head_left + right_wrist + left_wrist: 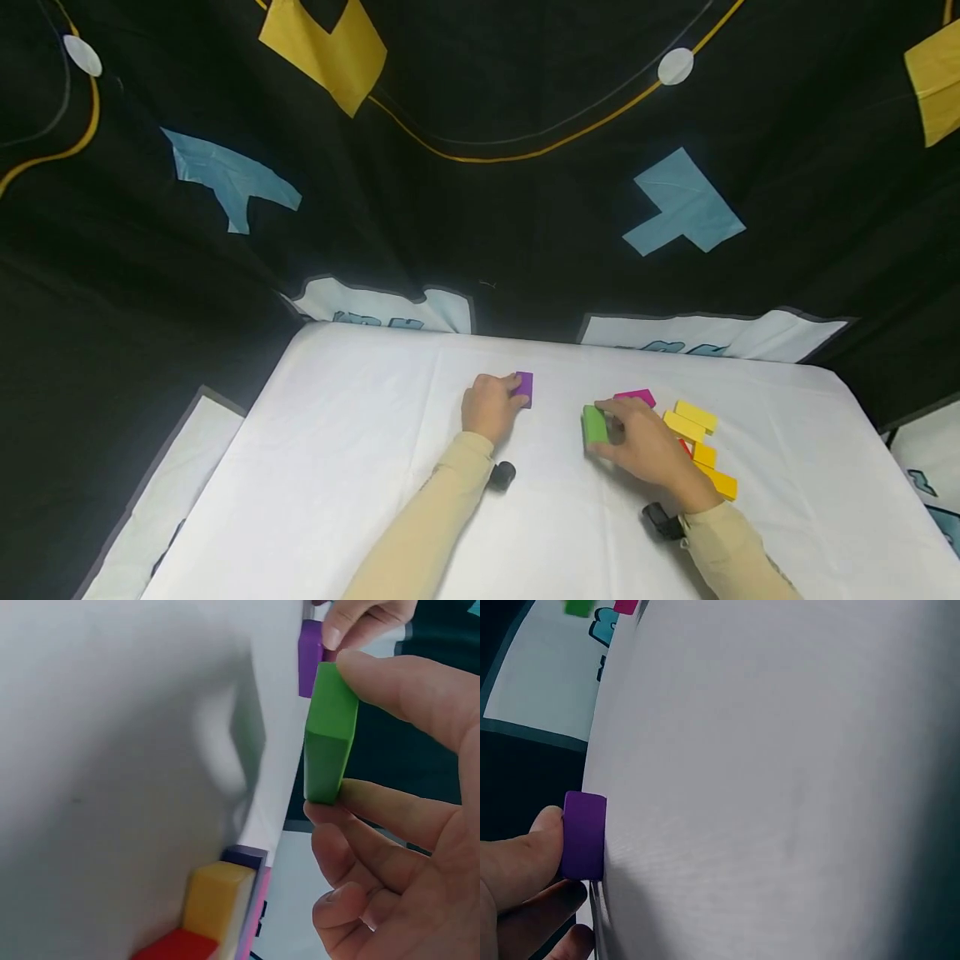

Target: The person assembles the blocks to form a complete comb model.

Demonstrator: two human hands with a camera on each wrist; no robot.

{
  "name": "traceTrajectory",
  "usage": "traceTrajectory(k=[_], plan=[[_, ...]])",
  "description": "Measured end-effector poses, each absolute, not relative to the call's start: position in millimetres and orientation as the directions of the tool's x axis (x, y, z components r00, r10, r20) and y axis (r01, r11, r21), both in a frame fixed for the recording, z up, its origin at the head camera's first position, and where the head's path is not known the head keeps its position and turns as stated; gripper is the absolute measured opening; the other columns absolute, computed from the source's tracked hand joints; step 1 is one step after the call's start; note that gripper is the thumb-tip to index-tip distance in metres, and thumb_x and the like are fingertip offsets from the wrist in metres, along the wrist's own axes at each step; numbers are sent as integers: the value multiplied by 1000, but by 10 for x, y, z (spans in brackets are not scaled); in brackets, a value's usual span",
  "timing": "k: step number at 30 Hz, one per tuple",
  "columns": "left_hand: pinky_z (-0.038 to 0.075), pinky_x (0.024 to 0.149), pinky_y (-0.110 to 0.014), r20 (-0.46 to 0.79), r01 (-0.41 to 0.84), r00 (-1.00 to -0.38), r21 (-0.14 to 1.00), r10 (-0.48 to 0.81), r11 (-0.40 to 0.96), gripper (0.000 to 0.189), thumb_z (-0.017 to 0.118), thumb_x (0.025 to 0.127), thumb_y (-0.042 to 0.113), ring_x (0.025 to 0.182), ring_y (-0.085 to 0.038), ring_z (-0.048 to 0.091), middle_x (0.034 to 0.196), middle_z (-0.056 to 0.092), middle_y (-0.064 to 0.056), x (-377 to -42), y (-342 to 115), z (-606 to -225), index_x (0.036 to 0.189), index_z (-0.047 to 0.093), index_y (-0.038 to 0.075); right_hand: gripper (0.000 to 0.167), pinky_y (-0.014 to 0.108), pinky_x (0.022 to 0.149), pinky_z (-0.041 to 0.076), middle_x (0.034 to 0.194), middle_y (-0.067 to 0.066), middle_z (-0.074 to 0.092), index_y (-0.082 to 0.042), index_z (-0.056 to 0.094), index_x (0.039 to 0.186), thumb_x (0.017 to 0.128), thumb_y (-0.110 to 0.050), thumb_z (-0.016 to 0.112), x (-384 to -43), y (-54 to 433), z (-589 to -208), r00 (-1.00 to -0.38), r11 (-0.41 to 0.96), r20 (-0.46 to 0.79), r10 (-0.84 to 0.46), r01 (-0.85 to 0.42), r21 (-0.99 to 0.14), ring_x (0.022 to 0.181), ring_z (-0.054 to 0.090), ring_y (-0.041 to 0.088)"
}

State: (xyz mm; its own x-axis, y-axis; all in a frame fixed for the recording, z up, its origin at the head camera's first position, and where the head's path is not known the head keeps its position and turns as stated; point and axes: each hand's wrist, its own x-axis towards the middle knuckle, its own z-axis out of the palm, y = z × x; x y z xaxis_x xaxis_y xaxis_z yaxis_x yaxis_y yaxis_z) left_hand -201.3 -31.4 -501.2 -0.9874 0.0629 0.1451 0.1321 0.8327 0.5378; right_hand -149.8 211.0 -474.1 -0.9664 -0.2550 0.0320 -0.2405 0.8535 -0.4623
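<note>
Toward the left on the white cloth [315,442], the left hand [489,407] pinches a purple block [527,390]; well apart, the right hand [647,442] grips a green block [594,425], apparently for placing, which calls for level lowering; yellow blocks [683,427] lie farther right

there's a green block [595,426], a purple block [527,391] and a white tablecloth [352,417].
</note>
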Motion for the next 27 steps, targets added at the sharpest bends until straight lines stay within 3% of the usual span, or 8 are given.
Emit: traceTrajectory(k=[10, 19, 27], plan=[[52, 89, -46, 121, 112, -991, 550, 54, 828, 40, 76, 89, 30, 114, -34, 63, 127, 69, -6, -2003, -286, -5013, 125, 71, 15, 67, 51, 91, 56, 139, 19, 57, -5, 59, 138, 81, -31, 84, -1725, 2030, -4646, -968, 836, 51, -246, -239, -494, 106, 62, 31], [52, 88, -45, 113, 102, -992, 556, 47, 825, 39, 76, 89, 30, 114, -34, 62, 128, 69, -3, -2005, -288, -5007, 125, 71, 15, 67, 55, 94, 53, 144, 18, 53, -8, 58, 140, 83, -34, 80, -1957, 1892, -4587, -969, 841, 70, -235, -239, -485, 115, 59, 34], [53, 87, -46, 114, 93, -993, 576, 33, 812, 40, 78, 88, 29, 110, -37, 64, 124, 70, -10, -2009, -308, -5011, 125, 71, 16, 66, 55, 97, 51, 143, 20, 54, -4, 57, 140, 85, -33, 79, -2171, 1730, -4569, -952, 813, 119, -283, -303, -498, 115, 60, 36]])
